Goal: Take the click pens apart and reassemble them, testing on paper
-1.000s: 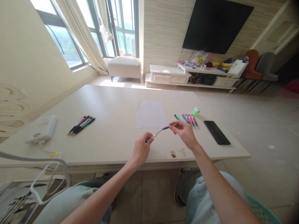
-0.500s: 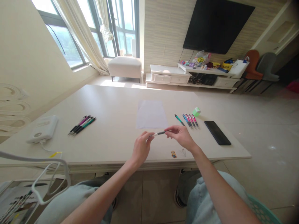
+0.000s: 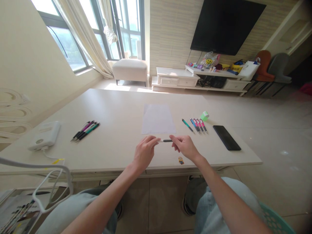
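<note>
Between my hands, a pen (image 3: 166, 140) with a white barrel and a dark grip lies level above the near part of the table. My left hand (image 3: 145, 150) pinches its white end, and my right hand (image 3: 185, 146) is closed on its dark end; both tips are hidden by fingers. Just beyond lies a sheet of white paper (image 3: 158, 118). To its right are a green pen (image 3: 188, 125) and a row of several blue and pink pens (image 3: 198, 125). A small cartoon sticker (image 3: 180, 160) is on the table below my right hand.
Several pens (image 3: 85, 131) lie bunched on the left of the table (image 3: 117, 107). A white power strip (image 3: 45, 136) with a cable sits at the left edge. On the right are a black phone (image 3: 227, 138) and a light green object (image 3: 204, 116).
The pen has turned from slightly slanted to nearly level. My right hand has shifted a little left and its fingers have curled closer round the pen's end.
</note>
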`<action>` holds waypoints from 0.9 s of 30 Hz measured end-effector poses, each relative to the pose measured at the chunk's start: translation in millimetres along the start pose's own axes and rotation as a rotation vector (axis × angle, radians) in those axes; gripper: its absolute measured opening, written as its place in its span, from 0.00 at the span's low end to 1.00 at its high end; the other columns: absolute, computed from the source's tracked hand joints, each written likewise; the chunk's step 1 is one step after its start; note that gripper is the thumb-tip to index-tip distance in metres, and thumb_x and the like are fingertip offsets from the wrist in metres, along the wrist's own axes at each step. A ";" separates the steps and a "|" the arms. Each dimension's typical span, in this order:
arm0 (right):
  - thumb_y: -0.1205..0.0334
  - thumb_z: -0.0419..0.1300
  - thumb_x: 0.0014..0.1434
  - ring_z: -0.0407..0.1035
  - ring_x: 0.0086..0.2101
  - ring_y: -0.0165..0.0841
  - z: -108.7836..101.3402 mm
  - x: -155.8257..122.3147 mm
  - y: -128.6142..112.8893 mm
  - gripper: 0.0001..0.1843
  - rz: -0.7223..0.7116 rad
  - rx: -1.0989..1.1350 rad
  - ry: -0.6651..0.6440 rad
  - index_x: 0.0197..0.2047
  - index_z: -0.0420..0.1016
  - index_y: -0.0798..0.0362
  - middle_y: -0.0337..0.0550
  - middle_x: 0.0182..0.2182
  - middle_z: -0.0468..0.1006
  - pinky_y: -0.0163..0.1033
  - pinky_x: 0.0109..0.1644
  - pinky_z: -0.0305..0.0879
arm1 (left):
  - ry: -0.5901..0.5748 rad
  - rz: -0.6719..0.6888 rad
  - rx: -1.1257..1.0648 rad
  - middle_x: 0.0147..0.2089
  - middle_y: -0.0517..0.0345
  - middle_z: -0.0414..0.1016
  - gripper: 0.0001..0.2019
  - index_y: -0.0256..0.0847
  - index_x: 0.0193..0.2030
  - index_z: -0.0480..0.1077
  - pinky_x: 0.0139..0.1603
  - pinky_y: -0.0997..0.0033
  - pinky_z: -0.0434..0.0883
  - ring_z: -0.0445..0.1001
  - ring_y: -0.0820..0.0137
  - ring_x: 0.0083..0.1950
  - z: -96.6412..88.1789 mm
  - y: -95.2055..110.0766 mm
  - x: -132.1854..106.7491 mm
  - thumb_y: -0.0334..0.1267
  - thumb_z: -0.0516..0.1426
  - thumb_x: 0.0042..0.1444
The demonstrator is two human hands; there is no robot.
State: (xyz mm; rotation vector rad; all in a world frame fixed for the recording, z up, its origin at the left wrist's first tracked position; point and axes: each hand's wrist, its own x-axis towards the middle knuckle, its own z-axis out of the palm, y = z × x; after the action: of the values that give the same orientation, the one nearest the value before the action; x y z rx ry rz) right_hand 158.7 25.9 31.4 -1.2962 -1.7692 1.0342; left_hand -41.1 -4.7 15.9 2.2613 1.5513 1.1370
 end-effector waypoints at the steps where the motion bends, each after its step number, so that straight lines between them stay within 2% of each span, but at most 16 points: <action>1: 0.44 0.55 0.56 0.62 0.16 0.27 0.4 -0.1 -0.3 0.23 -0.016 -0.005 0.001 0.23 0.74 0.55 0.40 0.16 0.71 0.34 0.23 0.58 | 0.007 -0.001 -0.001 0.40 0.58 0.75 0.12 0.47 0.44 0.73 0.43 0.71 0.67 0.72 0.70 0.41 -0.8 -0.3 0.8 0.31 0.52 0.59; 4: 0.48 0.60 0.53 0.66 0.21 0.28 -0.7 -0.2 -3.2 0.16 -0.076 0.050 0.031 0.32 0.74 0.54 0.40 0.23 0.75 0.34 0.27 0.62 | 0.031 -0.023 -0.038 0.41 0.58 0.75 0.11 0.47 0.44 0.73 0.42 0.72 0.68 0.73 0.71 0.40 -1.5 -0.5 3.0 0.30 0.52 0.59; 8: 0.47 0.55 0.57 0.63 0.20 0.28 -2.9 -1.4 -7.9 0.20 -0.078 0.070 -0.018 0.25 0.70 0.54 0.39 0.18 0.70 0.34 0.26 0.60 | 0.040 -0.037 -0.096 0.41 0.59 0.76 0.12 0.47 0.44 0.73 0.42 0.73 0.67 0.73 0.72 0.39 0.0 0.1 4.4 0.30 0.52 0.59; 10: 0.47 0.55 0.57 0.63 0.20 0.28 -3.3 -1.8 -9.0 0.18 -0.072 0.062 -0.029 0.28 0.72 0.54 0.38 0.18 0.70 0.34 0.25 0.60 | 0.044 -0.047 -0.109 0.41 0.59 0.76 0.12 0.47 0.44 0.73 0.42 0.73 0.67 0.73 0.72 0.39 0.3 0.0 4.9 0.30 0.52 0.59; 13: 0.48 0.59 0.54 0.65 0.21 0.28 -3.0 -1.9 -9.7 0.16 -0.084 0.087 0.038 0.34 0.73 0.53 0.39 0.21 0.73 0.34 0.26 0.61 | 0.044 -0.060 -0.131 0.40 0.59 0.76 0.12 0.46 0.43 0.73 0.42 0.73 0.67 0.73 0.71 0.39 0.2 0.1 5.7 0.29 0.53 0.59; 17: 0.46 0.54 0.57 0.62 0.18 0.27 -3.3 -2.0 -10.5 0.20 -0.081 0.068 0.021 0.25 0.71 0.54 0.37 0.17 0.69 0.34 0.25 0.60 | 0.038 -0.065 -0.173 0.40 0.59 0.76 0.11 0.46 0.42 0.74 0.41 0.74 0.67 0.74 0.72 0.39 0.2 0.7 6.1 0.29 0.53 0.58; 20: 0.48 0.59 0.55 0.65 0.21 0.28 -4.3 -1.5 -10.8 0.16 -0.102 0.113 0.037 0.34 0.73 0.53 0.39 0.23 0.73 0.34 0.25 0.60 | 0.050 -0.073 -0.177 0.40 0.59 0.76 0.11 0.46 0.42 0.74 0.42 0.73 0.67 0.74 0.71 0.39 0.7 0.8 6.0 0.29 0.53 0.58; 21: 0.48 0.60 0.54 0.66 0.21 0.28 -4.2 -1.3 -10.8 0.16 -0.106 0.132 0.055 0.35 0.73 0.54 0.39 0.24 0.74 0.34 0.25 0.61 | 0.052 -0.074 -0.177 0.40 0.59 0.76 0.11 0.46 0.42 0.74 0.42 0.73 0.67 0.74 0.71 0.39 0.9 0.8 6.0 0.29 0.53 0.58; 24: 0.47 0.58 0.55 0.63 0.19 0.27 -2.0 -0.8 -11.0 0.18 -0.085 0.144 0.090 0.26 0.72 0.55 0.38 0.18 0.70 0.34 0.23 0.59 | 0.049 -0.076 -0.183 0.40 0.59 0.76 0.11 0.46 0.42 0.74 0.42 0.73 0.67 0.74 0.71 0.39 1.5 1.0 5.9 0.29 0.53 0.58; 25: 0.47 0.58 0.55 0.63 0.18 0.27 -0.8 -0.6 -11.1 0.19 -0.081 0.151 0.100 0.26 0.72 0.55 0.37 0.18 0.70 0.34 0.23 0.59 | 0.047 -0.077 -0.184 0.40 0.59 0.76 0.11 0.46 0.42 0.74 0.42 0.73 0.67 0.74 0.71 0.39 1.6 1.2 5.9 0.29 0.53 0.58; 27: 0.47 0.60 0.53 0.65 0.20 0.28 1.5 0.0 -11.3 0.17 -0.088 0.192 0.119 0.33 0.73 0.54 0.38 0.22 0.72 0.33 0.23 0.59 | 0.041 -0.080 -0.185 0.40 0.58 0.76 0.11 0.46 0.42 0.74 0.42 0.73 0.67 0.74 0.71 0.39 1.8 1.7 6.1 0.29 0.53 0.58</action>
State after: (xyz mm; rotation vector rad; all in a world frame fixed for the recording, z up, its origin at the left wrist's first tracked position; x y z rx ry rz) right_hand 152.8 23.6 40.9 -1.1280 -1.5823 1.0287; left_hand -37.7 0.2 18.6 2.0512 1.4698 1.2558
